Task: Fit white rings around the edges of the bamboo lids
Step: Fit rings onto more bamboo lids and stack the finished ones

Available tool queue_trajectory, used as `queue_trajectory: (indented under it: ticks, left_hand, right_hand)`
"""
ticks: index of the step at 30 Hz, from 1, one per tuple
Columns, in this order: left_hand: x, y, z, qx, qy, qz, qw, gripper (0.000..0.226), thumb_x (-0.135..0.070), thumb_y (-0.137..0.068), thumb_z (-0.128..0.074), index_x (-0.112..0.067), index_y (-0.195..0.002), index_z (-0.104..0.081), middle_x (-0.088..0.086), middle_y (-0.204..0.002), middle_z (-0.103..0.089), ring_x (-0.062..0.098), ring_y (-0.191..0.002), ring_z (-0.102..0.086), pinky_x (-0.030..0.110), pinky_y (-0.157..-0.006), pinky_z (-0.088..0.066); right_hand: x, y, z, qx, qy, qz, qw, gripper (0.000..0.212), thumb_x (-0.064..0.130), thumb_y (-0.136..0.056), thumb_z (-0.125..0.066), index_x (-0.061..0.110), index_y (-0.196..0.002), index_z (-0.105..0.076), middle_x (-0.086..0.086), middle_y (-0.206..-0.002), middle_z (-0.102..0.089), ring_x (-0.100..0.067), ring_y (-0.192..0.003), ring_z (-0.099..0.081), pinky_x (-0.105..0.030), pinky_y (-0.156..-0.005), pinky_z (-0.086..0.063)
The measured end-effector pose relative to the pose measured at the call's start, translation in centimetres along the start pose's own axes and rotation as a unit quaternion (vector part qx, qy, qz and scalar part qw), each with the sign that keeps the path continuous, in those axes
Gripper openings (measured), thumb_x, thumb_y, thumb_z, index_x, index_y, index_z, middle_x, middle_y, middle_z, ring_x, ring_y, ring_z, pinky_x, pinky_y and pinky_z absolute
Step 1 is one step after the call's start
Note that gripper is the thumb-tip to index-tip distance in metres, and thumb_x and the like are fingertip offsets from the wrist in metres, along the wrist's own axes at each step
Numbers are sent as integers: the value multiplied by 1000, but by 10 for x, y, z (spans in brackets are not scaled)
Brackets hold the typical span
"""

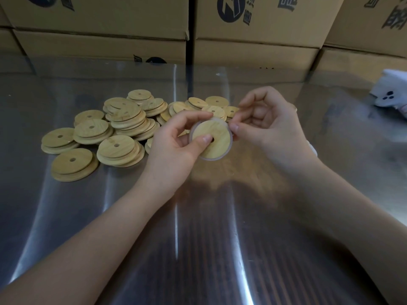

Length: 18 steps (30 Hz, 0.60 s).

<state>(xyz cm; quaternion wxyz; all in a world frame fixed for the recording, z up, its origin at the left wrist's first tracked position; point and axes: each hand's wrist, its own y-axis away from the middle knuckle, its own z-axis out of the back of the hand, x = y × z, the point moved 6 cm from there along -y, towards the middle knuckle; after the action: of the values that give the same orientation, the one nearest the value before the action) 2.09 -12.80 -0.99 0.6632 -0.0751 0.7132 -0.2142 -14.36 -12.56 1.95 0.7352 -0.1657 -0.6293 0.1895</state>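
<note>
— Where is the lid that is being worked on?

— Held up above the table, about mid-scene, between both hands. The left hand grips the bamboo lid: the thumb lies across its face with the tip just beside the centre hole, and the fingers curl round behind the far edge.

— And the ring?

— The white ring runs round the lid's rim. It shows as a pale band along the near and right edges (the far-left part is hidden by the left fingers). Whether it is seated all the way round, I cannot tell.

— What is the right hand doing?

— The right hand pinches the ring at the lid's upper right edge, thumb and forefinger pressed together on it. Its other fingers are curled loosely above, apart from the lid.

— And the remaining lids?

— A pile of lids lies on the table to the left and just beyond the hands, many stacked or overlapping, each with a small centre hole. None of them shows a white band that I can make out.

— Anything else?

— A glossy clear sheet covers the table. Cardboard boxes are stacked along the far side. A white cloth item with dark dots sits at the far right, well apart from the hands.
</note>
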Motion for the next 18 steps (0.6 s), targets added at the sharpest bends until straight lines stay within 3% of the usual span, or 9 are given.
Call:
queue_trajectory:
  ticks: [10,13,16,18]
  left_hand:
    - [12,-2,3,-17,57,70,996,30,5,-88,-64,-20,-103,-69,0,-104,-70,14,-94,-70,41,-84,-59]
    - [15,-3,5,-30,69,82,994,31,2,-88,-65,-23,-107,-68,-1,-102,-72,15,-92,-70,45,-82,-59]
    - [19,-2,6,-37,95,95,990,37,0,-86,-67,-23,-115,-65,1,-99,-74,17,-92,-71,40,-79,-60]
    - [21,-2,7,-40,109,106,988,37,-3,-87,-67,-21,-118,-62,2,-99,-75,19,-95,-72,36,-78,-60]
  right_hand:
    - [-5,0,0,11,-13,-36,999,30,-11,-84,-65,13,-96,-50,-8,-77,-65,-20,-70,-63,-35,-69,-58]
    - [-14,1,0,-6,-22,-99,995,17,3,-88,-67,13,-99,-58,-11,-88,-62,-19,-73,-65,-36,-64,-59]
    - [-29,5,-9,68,0,-201,977,20,23,-86,-71,12,-102,-68,-9,-88,-68,-21,-73,-66,-39,-64,-60]
    - [-34,9,-14,105,-7,-231,967,17,25,-83,-73,14,-96,-73,-5,-81,-70,-20,-69,-64,-34,-60,-58]
